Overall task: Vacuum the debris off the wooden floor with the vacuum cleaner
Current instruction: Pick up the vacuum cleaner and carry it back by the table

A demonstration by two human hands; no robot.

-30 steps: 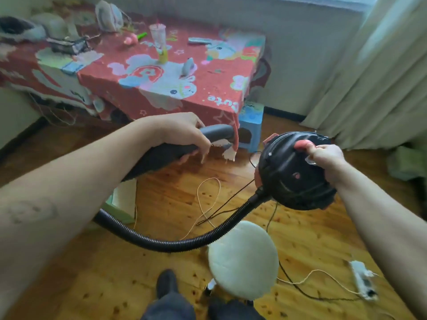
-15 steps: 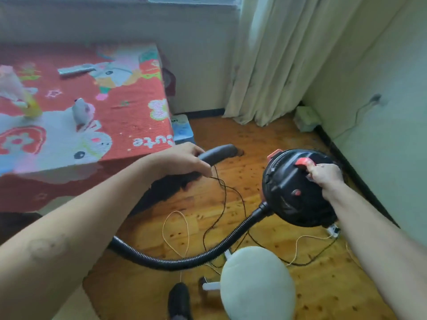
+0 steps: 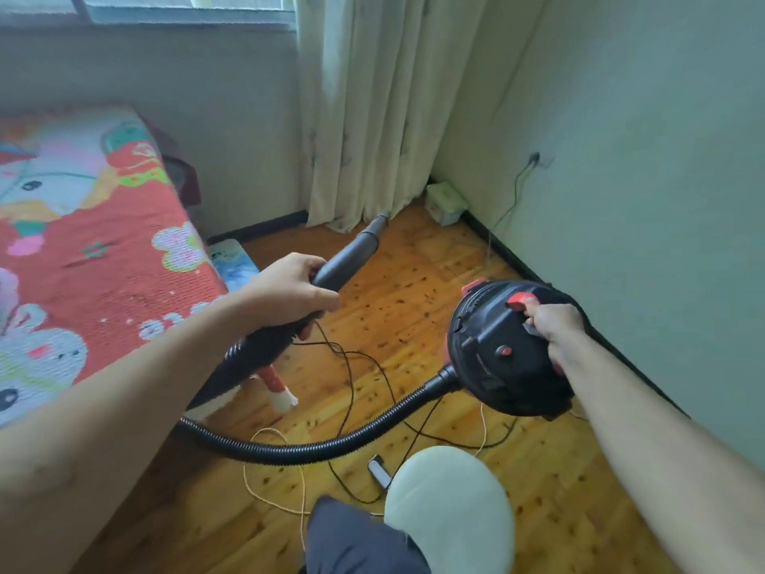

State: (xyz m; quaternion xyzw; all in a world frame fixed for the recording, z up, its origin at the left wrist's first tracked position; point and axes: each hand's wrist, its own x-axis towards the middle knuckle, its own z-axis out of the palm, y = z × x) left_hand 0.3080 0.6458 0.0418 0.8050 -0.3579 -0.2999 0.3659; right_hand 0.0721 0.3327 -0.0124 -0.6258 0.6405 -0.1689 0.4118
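My right hand (image 3: 548,325) grips the red-trimmed handle on top of the round black vacuum cleaner body (image 3: 496,350), held above the floor at the right. A ribbed black hose (image 3: 314,447) loops from its lower left side to the dark grey nozzle tube (image 3: 352,254), which my left hand (image 3: 289,290) grips near its rear. The tube's tip points toward the foot of the curtain. The wooden floor (image 3: 405,308) is dotted with small dark specks of debris.
A table with a red cartoon cloth (image 3: 91,258) fills the left. Black and pale cords (image 3: 352,391) trail across the floor. A round white stool (image 3: 451,507) stands near my leg. A curtain (image 3: 372,109), a small green box (image 3: 445,203) and the right wall (image 3: 641,200) bound the corner.
The view has swung right, from the table toward the curtain corner. The nozzle tube has lifted and now points at the curtain's foot. Both hands keep their holds.
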